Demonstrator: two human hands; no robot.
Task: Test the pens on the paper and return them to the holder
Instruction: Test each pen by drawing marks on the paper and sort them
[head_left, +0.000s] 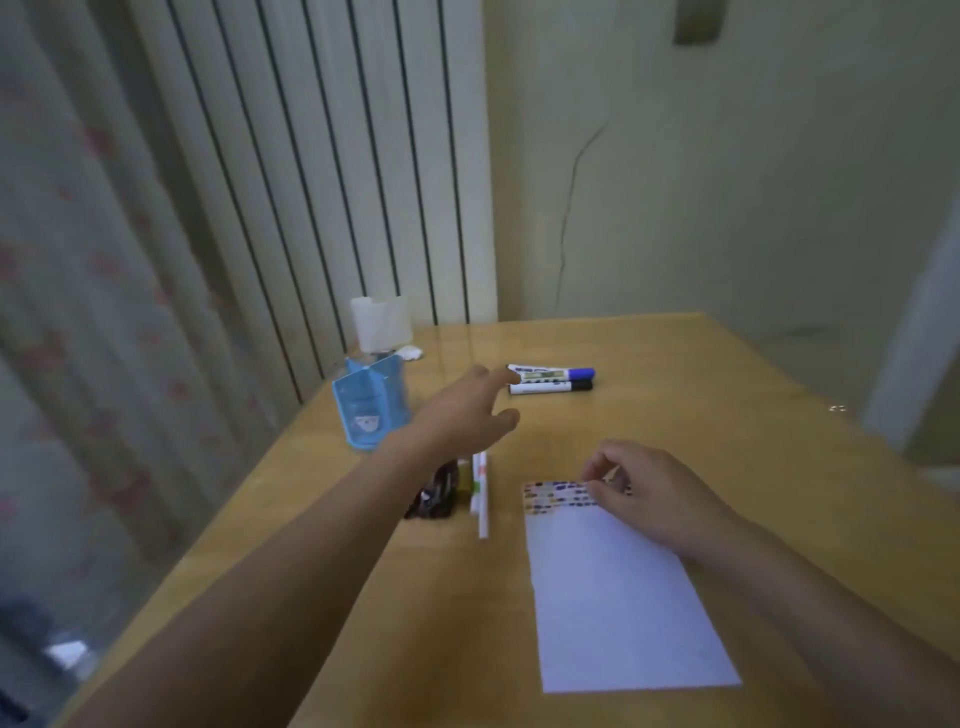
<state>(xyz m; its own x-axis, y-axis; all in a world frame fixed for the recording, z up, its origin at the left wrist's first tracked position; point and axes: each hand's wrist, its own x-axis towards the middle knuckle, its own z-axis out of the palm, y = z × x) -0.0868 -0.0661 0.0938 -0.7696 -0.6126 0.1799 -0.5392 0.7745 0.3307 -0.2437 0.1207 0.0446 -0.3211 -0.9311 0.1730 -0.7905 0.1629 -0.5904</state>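
From the head view, the left hand (462, 415) reaches forward over the wooden worktop (727, 395), its fingers (480, 375) straight and loosely spread, holding nothing; the fingertips are close to the near end of two markers, though the blur does not let me say whether they touch. Those markers lie side by side toward the far part of the worktop: a blue-capped marker (553, 372) behind and a black-capped marker (550, 387) just in front of it, both with caps pointing right. The blue pen holder (366, 405) stands upright near the left edge of the worktop, just left of the reaching wrist, with a translucent white container (382, 322) behind it. Below the left forearm lies a small group of pens (480, 493), white barrels alongside darker ones, partly hidden by the arm and too blurred to count. The white paper (618, 597) lies flat in the near right part of the worktop, with rows of coloured test marks (556, 496) across its far edge. The right hand (644, 493) rests on that far edge of the paper, its fingers curled down onto the sheet at the marked strip; whether they pinch anything cannot be told.
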